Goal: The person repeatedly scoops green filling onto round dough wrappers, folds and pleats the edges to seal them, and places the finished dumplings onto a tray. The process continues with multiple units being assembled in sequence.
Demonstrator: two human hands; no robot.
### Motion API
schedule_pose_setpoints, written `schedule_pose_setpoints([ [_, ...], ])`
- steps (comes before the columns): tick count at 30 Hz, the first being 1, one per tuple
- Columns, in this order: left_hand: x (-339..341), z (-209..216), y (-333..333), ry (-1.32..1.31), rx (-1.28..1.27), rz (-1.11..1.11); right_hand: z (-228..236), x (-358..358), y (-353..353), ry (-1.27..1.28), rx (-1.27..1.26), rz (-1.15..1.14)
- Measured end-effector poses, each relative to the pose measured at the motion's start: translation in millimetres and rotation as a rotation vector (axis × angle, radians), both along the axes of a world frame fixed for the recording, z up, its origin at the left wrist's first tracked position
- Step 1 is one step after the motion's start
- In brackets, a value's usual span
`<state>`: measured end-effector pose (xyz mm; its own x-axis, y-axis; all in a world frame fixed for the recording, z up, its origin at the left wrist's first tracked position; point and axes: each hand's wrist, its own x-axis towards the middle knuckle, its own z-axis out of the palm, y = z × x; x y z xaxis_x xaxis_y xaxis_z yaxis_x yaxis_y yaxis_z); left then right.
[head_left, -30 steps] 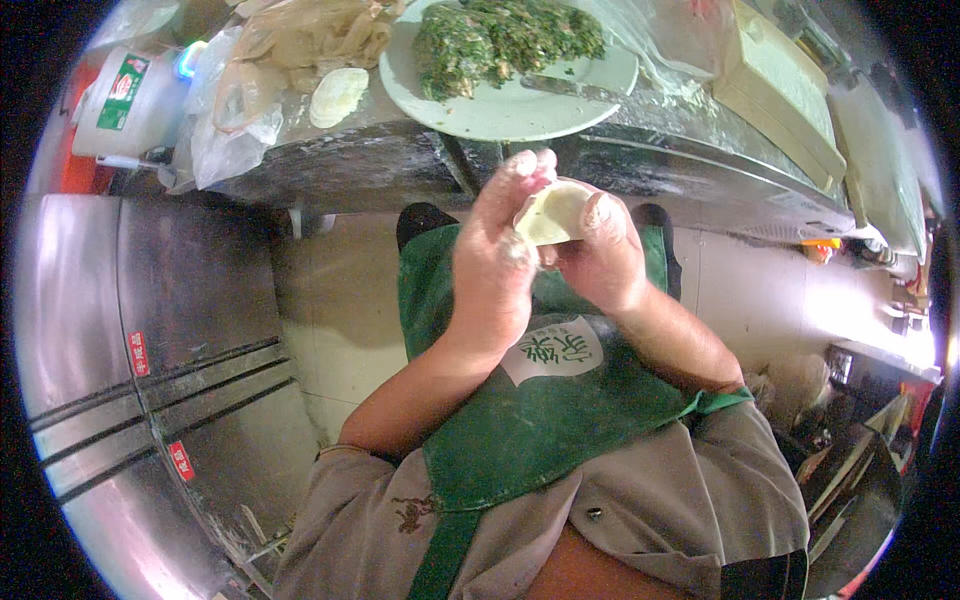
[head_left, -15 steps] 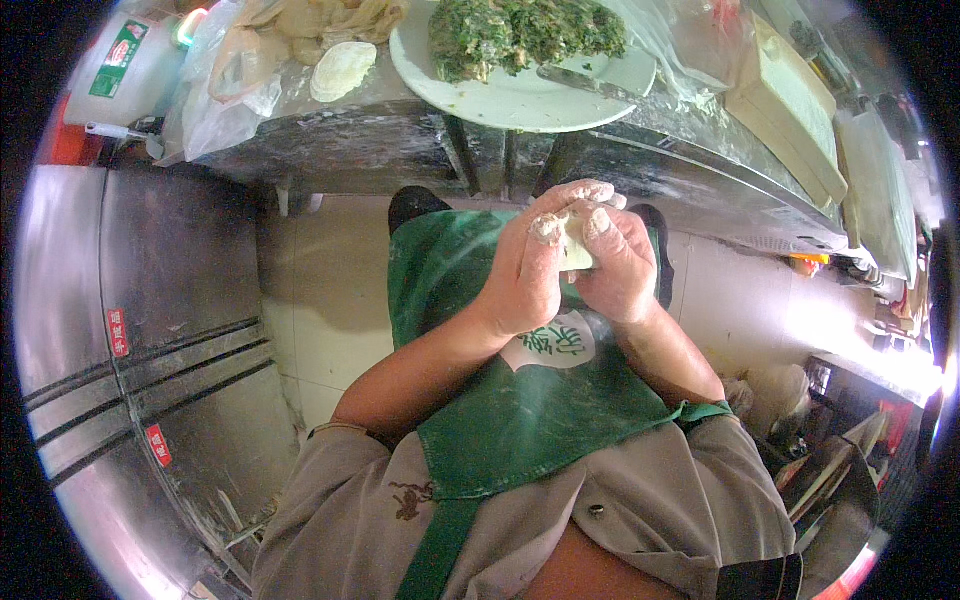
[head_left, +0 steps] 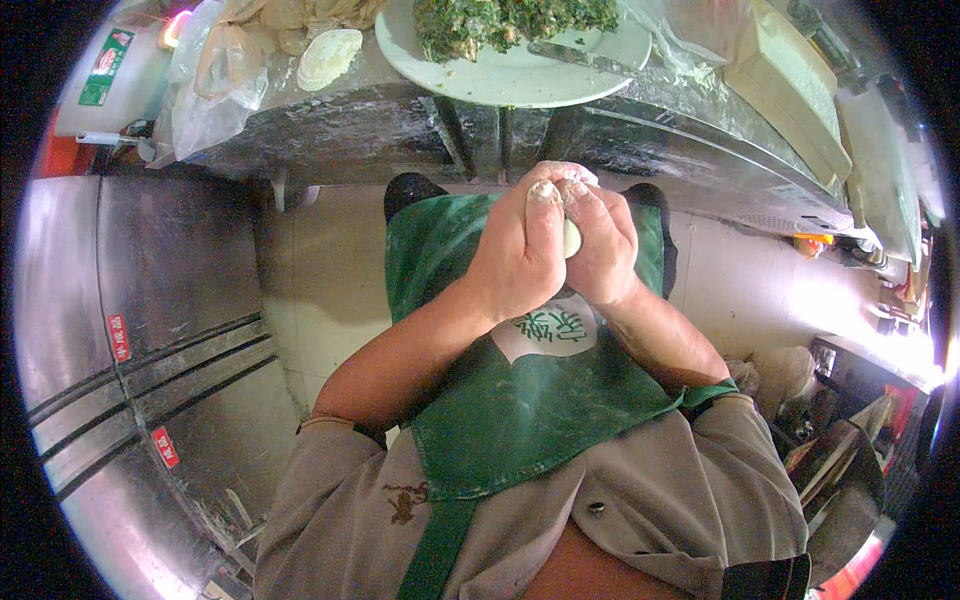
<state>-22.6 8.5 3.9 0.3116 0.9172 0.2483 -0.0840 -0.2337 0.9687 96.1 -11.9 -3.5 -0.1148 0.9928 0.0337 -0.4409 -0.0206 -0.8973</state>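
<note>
Above my lap, my left hand (head_left: 525, 245) and my right hand (head_left: 604, 235) are pressed together, thumbs side by side. Both are closed around a dumpling (head_left: 572, 238); only a sliver of its pale dough shows between the palms, and the fingers hide the rest. White flour coats my thumbs and fingertips. Beyond them, at the counter's edge, a large white plate (head_left: 500, 92) bears a mound of chopped green filling (head_left: 500, 28). A flat metal filling blade (head_left: 580, 56) rests on the plate's right side. To the plate's left lies another flat, pale dumpling (head_left: 329, 58).
Crumpled plastic bags (head_left: 225, 75) lie on the counter's left end by a white tub (head_left: 105, 70). At the right stands a cream-coloured box (head_left: 785, 90). A steel cabinet (head_left: 180, 260) is close on my left; shelves with boards and bags (head_left: 835, 450) are at my lower right.
My hands have closed tighter around the dumpling, so less of its dough shows. They have moved slightly left and up. The counter and plate appear a little higher in view.
</note>
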Motion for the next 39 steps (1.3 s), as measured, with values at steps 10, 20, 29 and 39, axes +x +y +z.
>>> schedule_pose_setpoints([
  [10, 0.4, -1.9, -1.2, 0.118, -0.021, 0.000, -7.8, -1.3, -2.9, -0.053, 0.006, -0.049],
  [20, 1.7, 28.2, -20.7, -0.899, -0.925, -0.137, 34.3, 34.4, 32.3, -0.799, 0.784, 0.036],
  [29, 5.4, 6.6, -19.2, -1.055, -0.662, 0.030, 57.2, 34.7, 31.0, -1.143, 0.918, -0.125],
  [39, 1.2, 15.6, -9.9, -0.783, -0.648, 0.057, 94.7, 105.4, 43.9, -1.289, 0.869, -0.304],
])
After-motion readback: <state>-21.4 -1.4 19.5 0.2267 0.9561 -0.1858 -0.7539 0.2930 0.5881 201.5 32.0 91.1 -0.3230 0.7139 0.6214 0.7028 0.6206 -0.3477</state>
